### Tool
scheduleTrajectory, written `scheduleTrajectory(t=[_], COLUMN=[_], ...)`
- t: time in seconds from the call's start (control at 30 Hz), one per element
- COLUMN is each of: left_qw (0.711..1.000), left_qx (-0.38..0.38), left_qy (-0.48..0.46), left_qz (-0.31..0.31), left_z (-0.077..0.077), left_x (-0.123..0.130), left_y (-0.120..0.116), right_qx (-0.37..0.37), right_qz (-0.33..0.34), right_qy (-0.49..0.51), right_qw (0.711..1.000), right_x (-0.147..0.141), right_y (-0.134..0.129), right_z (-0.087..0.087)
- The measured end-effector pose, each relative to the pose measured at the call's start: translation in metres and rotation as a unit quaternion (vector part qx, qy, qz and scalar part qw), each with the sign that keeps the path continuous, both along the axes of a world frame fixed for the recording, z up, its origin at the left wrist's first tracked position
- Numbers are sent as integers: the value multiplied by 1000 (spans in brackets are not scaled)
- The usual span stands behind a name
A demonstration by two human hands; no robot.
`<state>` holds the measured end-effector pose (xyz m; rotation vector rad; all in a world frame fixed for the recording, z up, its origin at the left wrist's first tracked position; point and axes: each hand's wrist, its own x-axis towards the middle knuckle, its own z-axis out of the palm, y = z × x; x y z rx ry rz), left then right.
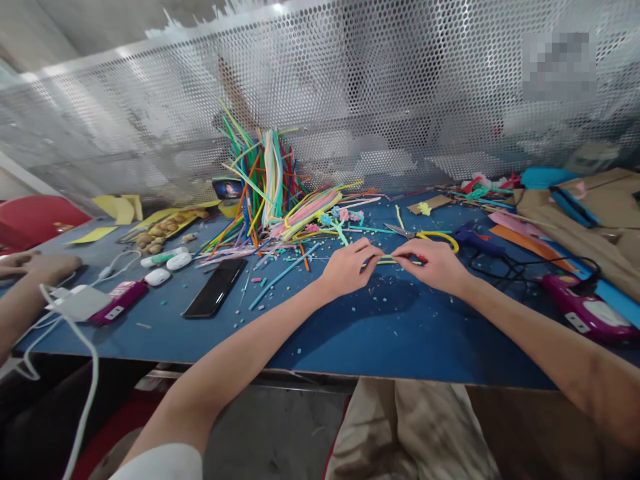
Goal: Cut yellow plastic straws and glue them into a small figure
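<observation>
Near the middle of the blue table point(350, 347), my left hand point(353, 268) pinches one end of a short yellow-green pipe cleaner point(386, 259). The other end is pinched in my right hand point(430, 265), so the piece spans the small gap between them. It looks like two strands side by side. A red tip shows at the fingers of my right hand; what it belongs to is unclear. Scissors with yellow handles point(440, 235) lie just behind my right hand. Behind my left hand are pink and blue fuzzy flowers point(345, 216) with a pale green stem.
A bundle of coloured pipe cleaners point(270, 180) stands at the back. A black phone point(215, 290), white cables and a purple power strip point(119, 302) lie left, near another person's hands. A blue glue gun point(477, 243), another purple strip point(590, 312) and brown paper point(565, 203) are right.
</observation>
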<state>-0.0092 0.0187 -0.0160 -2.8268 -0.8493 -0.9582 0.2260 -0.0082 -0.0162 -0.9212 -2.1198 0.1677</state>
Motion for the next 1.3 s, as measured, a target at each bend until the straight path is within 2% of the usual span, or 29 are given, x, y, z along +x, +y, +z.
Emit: scheduleTrajectory(t=[0.13, 0.27, 0.47, 0.7, 0.87, 1.0, 1.2, 1.3], left_qw=[1000, 998, 993, 987, 988, 992, 996, 994], left_qx=[7, 2, -42, -80, -77, -31, 86, 106], left_qy=[16, 61, 81, 49, 6, -27, 6, 16], left_qz=[2, -9, -72, -127, -136, -118, -14, 29], left_z=[-1, -3, 0, 0, -1, -2, 2, 2], left_x=[2, 3, 0, -3, 0, 0, -3, -1], left_y=[-3, -4, 1, 5, 2, 1, -2, -5], right_qx=[0, -35, -98, -49, -10, 9, -14, -19], right_qz=[12, 35, 109, 140, 105, 55, -25, -63], right_qy=[-15, 13, 4, -22, 7, 47, 85, 98], right_qw=[1000, 999, 989, 989, 994, 997, 996, 993], right_x=[-4, -8, -2, 1, -1, -5, -18, -24], right_y=[-4, -7, -8, -5, -7, -12, -16, -17], right_z=[-2, -4, 1, 5, 4, 0, -5, -5])
